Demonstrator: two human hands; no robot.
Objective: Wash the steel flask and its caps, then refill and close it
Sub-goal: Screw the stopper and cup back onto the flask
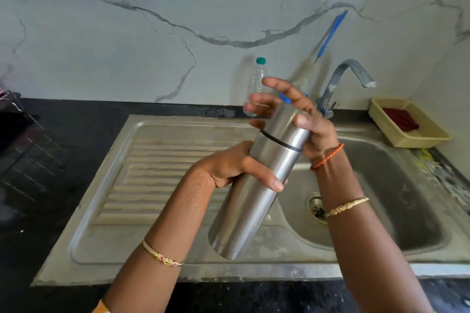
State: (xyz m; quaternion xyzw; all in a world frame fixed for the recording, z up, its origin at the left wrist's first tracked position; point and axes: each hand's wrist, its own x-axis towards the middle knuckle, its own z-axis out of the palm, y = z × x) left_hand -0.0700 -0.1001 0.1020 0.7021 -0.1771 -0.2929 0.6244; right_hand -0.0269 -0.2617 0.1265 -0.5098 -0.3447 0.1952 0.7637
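Left hand [229,168] grips steel flask [256,185] mid-frame; right hand [300,119] fingers round outer cap [284,122], cap on. Washing, refill judged pending.

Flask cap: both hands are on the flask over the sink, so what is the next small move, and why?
Probably twist the outer cap off with the right hand. The left hand grips the steel flask mid-body, the cap is seated at the black ring, and the tap runs dry.

You've got a white marble-look wall [127,33] w/ grey veins behind a black countertop [63,140]. Steel sink [178,269] w/ ribbed drainboard set in it, tap [340,79] at rear, beige basket [407,132] right corner.
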